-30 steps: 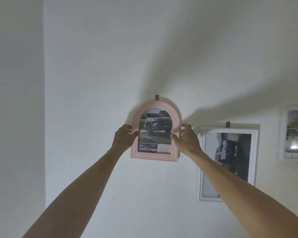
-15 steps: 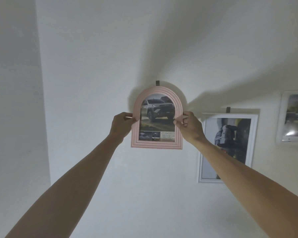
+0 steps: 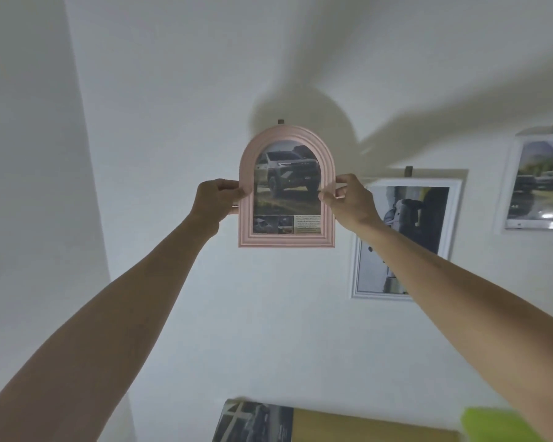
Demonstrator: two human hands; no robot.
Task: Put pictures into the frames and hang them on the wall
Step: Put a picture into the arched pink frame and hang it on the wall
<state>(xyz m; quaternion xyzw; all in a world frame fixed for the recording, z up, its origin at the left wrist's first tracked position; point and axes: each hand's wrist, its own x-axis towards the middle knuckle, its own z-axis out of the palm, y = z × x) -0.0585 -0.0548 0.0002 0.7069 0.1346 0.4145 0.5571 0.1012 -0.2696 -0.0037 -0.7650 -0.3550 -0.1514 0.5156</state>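
A pink arched frame (image 3: 286, 193) is held upright against the white wall (image 3: 173, 122), with a small dark hook (image 3: 280, 121) showing just above its top. Inside it is a picture (image 3: 287, 189) of a grey car on a road, with smaller photos and a block of text along its lower edge; the text is too small to read. The left hand (image 3: 216, 202) has its grip closed on the frame's left side about halfway up, thumb on the front face and fingers wrapped behind. The right hand (image 3: 351, 202) grips the frame's right side at much the same height, thumb tip on the front near the inner edge and fingers curled round the outer edge. Both bare arms reach up from the lower corners. Right of the pink frame and a little lower hangs a white frame (image 3: 406, 239) with a dark picture, on its own hook (image 3: 408, 171); the right forearm crosses in front of its lower part. Further right, at about the pink frame's height, hangs a landscape print (image 3: 538, 183), glossy with glare near its bottom. Well below the pink frame, at the bottom edge, lie a dark photo (image 3: 253, 422) on a tan surface (image 3: 364, 429) and a blurred green thing (image 3: 498, 425) to its right
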